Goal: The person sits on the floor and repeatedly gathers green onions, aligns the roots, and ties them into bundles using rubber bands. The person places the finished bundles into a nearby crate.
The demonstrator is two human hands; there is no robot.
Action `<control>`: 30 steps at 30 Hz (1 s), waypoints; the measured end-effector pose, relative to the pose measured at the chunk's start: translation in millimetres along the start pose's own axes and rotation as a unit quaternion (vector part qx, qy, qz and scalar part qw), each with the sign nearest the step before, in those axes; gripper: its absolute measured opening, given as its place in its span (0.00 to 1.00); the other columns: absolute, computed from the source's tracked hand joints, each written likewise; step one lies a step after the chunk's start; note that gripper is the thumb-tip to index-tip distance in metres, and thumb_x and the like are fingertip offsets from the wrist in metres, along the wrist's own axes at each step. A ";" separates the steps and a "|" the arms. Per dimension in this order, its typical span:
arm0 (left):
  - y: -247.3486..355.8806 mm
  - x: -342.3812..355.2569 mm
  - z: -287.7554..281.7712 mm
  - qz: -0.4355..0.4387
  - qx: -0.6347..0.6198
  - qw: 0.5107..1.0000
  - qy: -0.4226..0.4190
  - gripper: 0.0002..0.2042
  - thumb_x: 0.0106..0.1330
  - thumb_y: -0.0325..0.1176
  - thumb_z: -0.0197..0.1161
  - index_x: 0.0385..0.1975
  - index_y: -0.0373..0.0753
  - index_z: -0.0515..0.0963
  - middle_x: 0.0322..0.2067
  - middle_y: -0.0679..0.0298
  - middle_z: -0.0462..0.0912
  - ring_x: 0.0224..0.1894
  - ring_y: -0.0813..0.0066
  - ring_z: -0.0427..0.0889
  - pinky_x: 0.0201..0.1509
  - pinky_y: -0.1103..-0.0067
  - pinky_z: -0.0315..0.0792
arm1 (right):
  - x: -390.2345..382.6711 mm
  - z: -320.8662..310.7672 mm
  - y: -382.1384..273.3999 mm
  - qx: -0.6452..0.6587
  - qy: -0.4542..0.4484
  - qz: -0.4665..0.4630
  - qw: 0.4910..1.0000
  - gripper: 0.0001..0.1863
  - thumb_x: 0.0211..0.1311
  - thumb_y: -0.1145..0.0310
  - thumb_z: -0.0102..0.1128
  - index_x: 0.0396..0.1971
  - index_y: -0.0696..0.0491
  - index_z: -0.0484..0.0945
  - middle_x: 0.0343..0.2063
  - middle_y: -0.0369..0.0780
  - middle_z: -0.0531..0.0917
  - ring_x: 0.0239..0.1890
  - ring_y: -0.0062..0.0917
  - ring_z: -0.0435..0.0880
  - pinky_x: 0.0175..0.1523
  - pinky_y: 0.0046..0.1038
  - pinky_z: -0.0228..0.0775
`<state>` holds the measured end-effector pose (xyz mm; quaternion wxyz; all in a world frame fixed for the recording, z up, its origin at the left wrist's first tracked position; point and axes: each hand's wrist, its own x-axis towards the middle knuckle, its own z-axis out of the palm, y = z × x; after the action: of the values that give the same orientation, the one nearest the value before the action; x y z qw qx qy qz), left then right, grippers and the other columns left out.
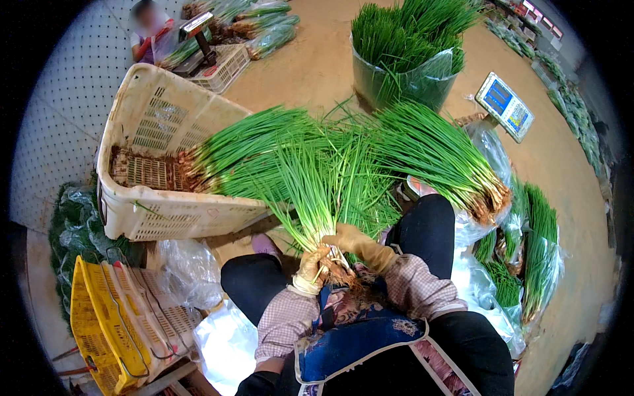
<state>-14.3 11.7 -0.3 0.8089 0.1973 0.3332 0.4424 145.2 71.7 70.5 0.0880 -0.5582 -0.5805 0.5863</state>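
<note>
Just above my lap I hold a bunch of spring onions point(309, 211), green leaves pointing away and brown roots toward me. My left hand point(308, 272), in a pale glove, is closed round the white stems near the roots. From the right, my right hand point(360, 247), in a tan glove, closes on the same stems; some of its fingertips are hidden. Beyond them, more spring onions point(264, 145) lie with their roots inside a cream plastic crate point(178, 204) tipped on its side. A thick pile of spring onions point(442, 158) rests to the right, roots toward me.
At the right stands a scale display point(504, 107), near bagged spring onions point(540, 244). A large clear bag of upright greens point(406, 72) is at the back. Yellow crates point(109, 323) and plastic film point(188, 270) lie at the left. Another person point(150, 33) sits far left.
</note>
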 end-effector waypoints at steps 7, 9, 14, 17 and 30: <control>-17.1 10.5 -21.5 -0.007 -0.164 0.986 0.006 0.14 0.60 0.26 0.52 0.46 0.31 0.69 0.38 0.55 0.79 0.32 0.59 0.80 0.33 0.66 0.78 | -7.1 13.4 4.8 0.448 0.024 0.037 0.893 0.27 0.57 0.68 0.56 0.53 0.66 0.60 0.41 0.53 0.77 0.44 0.41 0.77 0.53 0.33 0.69; -13.8 11.5 5.6 0.023 -0.166 0.983 0.070 0.15 0.62 0.27 0.51 0.48 0.30 0.68 0.38 0.55 0.79 0.33 0.61 0.80 0.33 0.68 0.78 | -1.8 10.6 19.8 0.503 0.028 0.053 0.862 0.21 0.58 0.69 0.55 0.48 0.65 0.63 0.38 0.50 0.78 0.42 0.34 0.78 0.50 0.28 0.71; -21.0 11.5 -12.6 -0.013 -0.198 0.978 0.064 0.24 0.64 0.41 0.53 0.57 0.37 0.62 0.49 0.50 0.73 0.45 0.62 0.78 0.43 0.68 0.77 | 5.2 23.4 9.7 0.090 0.079 -0.062 0.991 0.29 0.58 0.60 0.54 0.53 0.64 0.61 0.47 0.54 0.74 0.47 0.41 0.75 0.54 0.38 0.67; -42.1 27.2 -13.8 0.044 -0.354 0.933 0.051 0.35 0.62 0.56 0.50 0.61 0.35 0.54 0.53 0.47 0.65 0.52 0.55 0.69 0.53 0.60 0.67 | -10.8 48.8 -1.8 -0.281 0.098 -0.209 0.932 0.39 0.56 0.51 0.55 0.54 0.70 0.58 0.55 0.63 0.60 0.60 0.49 0.61 0.62 0.38 0.56; -19.9 2.1 5.6 0.117 -0.080 0.990 -0.028 0.31 0.63 0.51 0.54 0.59 0.36 0.58 0.52 0.52 0.70 0.52 0.58 0.71 0.56 0.63 0.67 | -28.5 51.1 -2.2 -0.157 0.153 -0.349 0.911 0.25 0.57 0.61 0.53 0.49 0.64 0.67 0.44 0.54 0.73 0.46 0.42 0.74 0.52 0.34 0.66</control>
<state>2.1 2.8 -9.4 0.7739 0.1820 0.2489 0.5532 115.6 21.2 72.7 0.2861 -0.4097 -0.8022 0.3267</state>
